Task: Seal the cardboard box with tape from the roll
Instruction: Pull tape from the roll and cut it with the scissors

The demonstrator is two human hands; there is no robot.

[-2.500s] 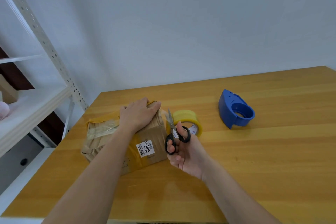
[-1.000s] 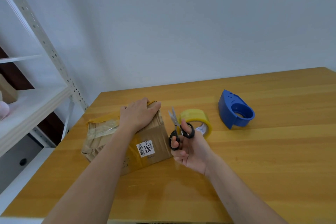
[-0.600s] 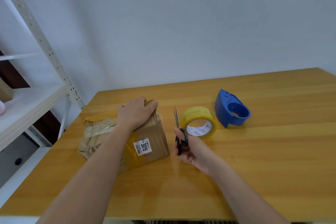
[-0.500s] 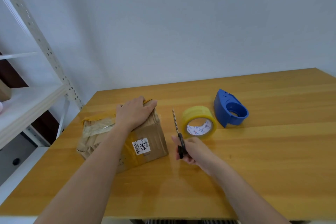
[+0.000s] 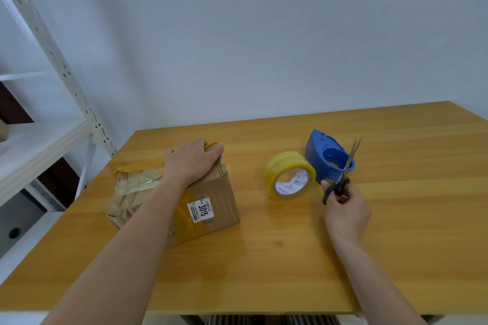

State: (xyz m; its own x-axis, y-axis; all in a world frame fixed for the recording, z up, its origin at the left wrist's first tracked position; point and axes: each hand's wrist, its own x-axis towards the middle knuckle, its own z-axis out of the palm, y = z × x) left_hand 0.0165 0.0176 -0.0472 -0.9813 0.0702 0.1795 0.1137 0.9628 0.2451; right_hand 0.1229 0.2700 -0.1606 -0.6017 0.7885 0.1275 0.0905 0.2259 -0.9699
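Pale grey-white wall is seen behind a wooden table (image 5: 290, 258), and a white metal shelf rack (image 5: 47, 42) stands at the left edge of the view. On the left half of the table a cardboard box (image 5: 211, 192) is placed, its top creased and crossed by strips of yellowish tape, with a white label (image 5: 200, 210) printed "3015" stuck on the side that faces the camera. The left hand (image 5: 191, 159) is laid palm down on the far top corner of the box, the fingers spread loosely and draped over the edge, nothing being gripped. To the right of the box, apart from it, a roll of yellow tape (image 5: 290, 179) is stood on its edge, its hollow core turned toward the camera. Just behind and to the right of the roll a blue tape dispenser (image 5: 326, 157) is set on the table, nearly touching the roll. A pair of scissors (image 5: 343, 177) with black handles is grasped in the right hand (image 5: 346, 212), fingers curled round the handles; the blades are pointed upward and away, blurred, in front of the dispenser's right side.
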